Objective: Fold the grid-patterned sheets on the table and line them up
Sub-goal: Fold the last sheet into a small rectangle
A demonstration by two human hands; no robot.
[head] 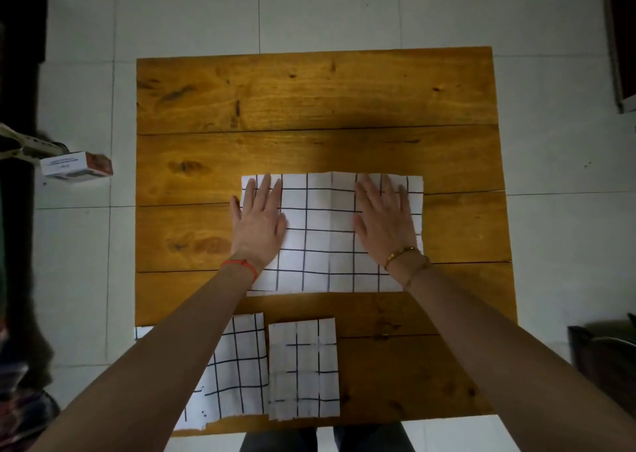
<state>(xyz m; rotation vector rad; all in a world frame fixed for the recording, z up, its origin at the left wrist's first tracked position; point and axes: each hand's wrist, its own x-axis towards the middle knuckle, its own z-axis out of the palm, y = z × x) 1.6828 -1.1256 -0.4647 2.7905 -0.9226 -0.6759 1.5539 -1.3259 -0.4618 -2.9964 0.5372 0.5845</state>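
A white sheet with a black grid [320, 238] lies flat in the middle of the wooden table [309, 100], a vertical crease down its centre. My left hand [260, 217] presses flat on its left part, fingers spread. My right hand [383, 217] presses flat on its right part. Nearer to me, a small folded grid sheet [304, 369] lies at the table's front edge. To its left sits a larger grid sheet [237, 365], partly hidden under my left forearm and reaching past the table's left edge.
The table stands on a pale tiled floor [344, 11]. A small white box [77, 167] sits off the table to the left. Dark furniture stands at the far left, and a dark object [602, 355] at the right. The table's far half is bare wood.
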